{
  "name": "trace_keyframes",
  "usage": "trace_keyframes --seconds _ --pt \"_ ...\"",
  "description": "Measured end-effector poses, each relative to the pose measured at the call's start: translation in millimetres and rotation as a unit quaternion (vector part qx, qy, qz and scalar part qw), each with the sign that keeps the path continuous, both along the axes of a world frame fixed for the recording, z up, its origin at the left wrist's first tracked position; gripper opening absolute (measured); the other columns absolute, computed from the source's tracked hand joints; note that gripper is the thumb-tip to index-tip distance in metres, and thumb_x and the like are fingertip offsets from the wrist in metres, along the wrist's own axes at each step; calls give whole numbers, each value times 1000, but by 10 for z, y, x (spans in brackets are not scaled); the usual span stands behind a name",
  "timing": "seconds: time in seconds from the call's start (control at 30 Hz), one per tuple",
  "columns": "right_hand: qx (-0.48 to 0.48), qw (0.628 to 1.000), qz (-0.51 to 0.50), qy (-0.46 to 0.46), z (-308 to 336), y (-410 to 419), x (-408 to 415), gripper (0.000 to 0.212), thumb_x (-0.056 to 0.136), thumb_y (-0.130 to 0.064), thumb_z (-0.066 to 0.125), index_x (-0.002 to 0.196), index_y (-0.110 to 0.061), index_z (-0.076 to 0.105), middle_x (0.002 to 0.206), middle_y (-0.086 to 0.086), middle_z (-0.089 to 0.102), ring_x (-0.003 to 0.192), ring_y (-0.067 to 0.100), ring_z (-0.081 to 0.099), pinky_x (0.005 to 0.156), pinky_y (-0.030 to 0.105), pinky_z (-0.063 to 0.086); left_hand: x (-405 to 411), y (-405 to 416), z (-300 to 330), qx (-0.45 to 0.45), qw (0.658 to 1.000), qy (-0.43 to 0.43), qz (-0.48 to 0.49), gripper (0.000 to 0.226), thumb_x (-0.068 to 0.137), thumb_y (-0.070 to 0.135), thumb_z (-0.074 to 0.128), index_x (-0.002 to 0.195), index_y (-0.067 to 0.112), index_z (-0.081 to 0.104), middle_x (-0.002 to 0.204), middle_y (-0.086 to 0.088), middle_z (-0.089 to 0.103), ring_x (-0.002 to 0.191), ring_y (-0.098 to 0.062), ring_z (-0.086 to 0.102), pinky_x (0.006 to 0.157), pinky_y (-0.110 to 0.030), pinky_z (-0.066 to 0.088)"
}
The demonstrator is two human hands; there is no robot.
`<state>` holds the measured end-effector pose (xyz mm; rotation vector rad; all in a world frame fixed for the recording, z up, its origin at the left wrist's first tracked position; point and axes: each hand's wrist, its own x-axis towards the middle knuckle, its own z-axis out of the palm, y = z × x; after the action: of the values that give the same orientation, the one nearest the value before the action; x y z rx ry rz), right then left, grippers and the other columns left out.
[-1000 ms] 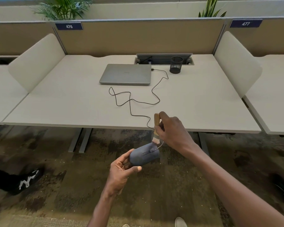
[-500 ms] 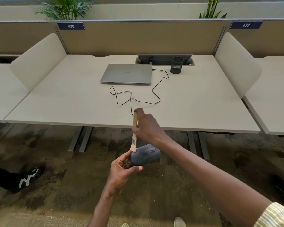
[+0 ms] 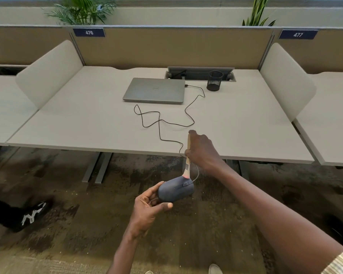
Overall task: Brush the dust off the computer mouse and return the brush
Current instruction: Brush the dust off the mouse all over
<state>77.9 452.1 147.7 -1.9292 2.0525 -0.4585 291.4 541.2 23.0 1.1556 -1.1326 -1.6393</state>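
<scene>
A dark grey wired computer mouse [image 3: 175, 189] is held below the desk's front edge, over the carpet, by my left hand [image 3: 150, 206], which grips its rear end. My right hand [image 3: 202, 150] holds a small wooden-handled brush [image 3: 187, 167] upright, bristles down, touching the top front of the mouse near the scroll wheel. The mouse's black cable [image 3: 159, 127] winds across the desk [image 3: 236, 123] to a closed silver laptop [image 3: 154, 89].
A black mesh pen cup [image 3: 214, 80] stands at the back of the desk beside an open cable tray [image 3: 200, 73]. White side dividers [image 3: 48, 76] flank the desk. Another person's black shoe [image 3: 31, 215] rests on the carpet at the left.
My right hand swept the brush from the mouse's front to its rear end by my left thumb, then back to the front top. The left hand kept the mouse nearly still.
</scene>
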Motion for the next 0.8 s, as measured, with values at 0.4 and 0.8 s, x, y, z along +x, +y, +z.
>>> trace_keyframes --seconds 0.4,0.8 --pt "-113 982 -20 -151 -5 226 -40 48 90 -11 67 132 -13 44 75 6 67 63 24 65 53 26 46 61 -83 -57 11 999 10 30 78 57 2 91 128 21 65 126 -5 73 117 -21 69 86 -26 60" --pt "-109 975 -70 -178 -199 402 -368 49 94 -14 70 131 -19 38 84 6 69 69 19 72 60 30 62 64 -98 -38 7 999 25 39 80 55 1 89 129 18 63 125 -6 73 116 -21 70 87 -27 60"
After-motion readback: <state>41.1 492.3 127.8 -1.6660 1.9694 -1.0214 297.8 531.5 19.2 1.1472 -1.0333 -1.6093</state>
